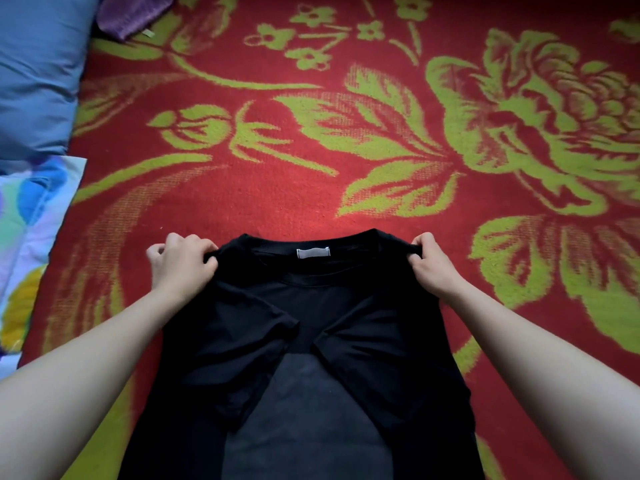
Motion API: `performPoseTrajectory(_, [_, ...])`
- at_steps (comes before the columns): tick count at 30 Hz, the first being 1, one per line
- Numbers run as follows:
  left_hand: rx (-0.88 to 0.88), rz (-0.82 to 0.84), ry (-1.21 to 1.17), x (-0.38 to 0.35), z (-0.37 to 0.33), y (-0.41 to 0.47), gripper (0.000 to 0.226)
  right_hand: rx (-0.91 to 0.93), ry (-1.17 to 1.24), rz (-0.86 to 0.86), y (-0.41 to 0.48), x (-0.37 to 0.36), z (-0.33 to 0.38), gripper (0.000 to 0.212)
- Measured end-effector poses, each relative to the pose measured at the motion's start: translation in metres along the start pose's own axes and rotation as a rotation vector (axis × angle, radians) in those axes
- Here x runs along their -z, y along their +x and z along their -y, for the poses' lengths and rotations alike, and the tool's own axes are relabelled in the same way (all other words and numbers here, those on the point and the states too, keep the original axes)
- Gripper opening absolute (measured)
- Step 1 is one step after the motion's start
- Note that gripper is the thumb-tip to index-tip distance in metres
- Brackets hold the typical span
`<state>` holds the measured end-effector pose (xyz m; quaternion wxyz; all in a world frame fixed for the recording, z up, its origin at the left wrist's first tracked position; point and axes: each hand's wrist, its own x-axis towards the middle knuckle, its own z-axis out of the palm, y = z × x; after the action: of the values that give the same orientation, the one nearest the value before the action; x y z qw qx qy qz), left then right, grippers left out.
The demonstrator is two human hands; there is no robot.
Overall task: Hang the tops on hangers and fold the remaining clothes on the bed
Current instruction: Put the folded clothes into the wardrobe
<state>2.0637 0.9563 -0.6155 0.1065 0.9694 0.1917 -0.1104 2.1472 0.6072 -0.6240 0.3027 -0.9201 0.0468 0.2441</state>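
Observation:
A black T-shirt (311,341) lies on the bed in front of me, collar away from me, a white neck label showing. Both sleeves are folded in over its middle. My left hand (183,263) pinches the shirt's left shoulder corner. My right hand (431,263) pinches the right shoulder corner. The shirt's lower part runs out of the frame at the bottom.
The bed is covered by a red blanket with a green flower pattern (381,133). A blue pillow (38,74) lies at the far left, a pale patterned sheet (27,237) below it. A purple garment (131,13) sits at the top left.

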Motion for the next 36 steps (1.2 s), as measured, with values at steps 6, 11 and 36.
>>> performPoseTrajectory(6, [-0.429,-0.153,-0.201,0.022,0.023,-0.046,0.02,0.289,-0.13,-0.194,-0.058,0.026,-0.026,0.021])
performPoseTrajectory(11, [-0.77,-0.164,-0.031,0.023,0.044,-0.115,0.011,0.714,-0.45,-0.215,-0.134,0.025,-0.064,0.017])
performPoseTrajectory(36, [-0.232,0.192,0.33,-0.032,0.043,-0.164,0.057,0.33,-0.919,0.041,-0.181,-0.039,-0.079,0.052])
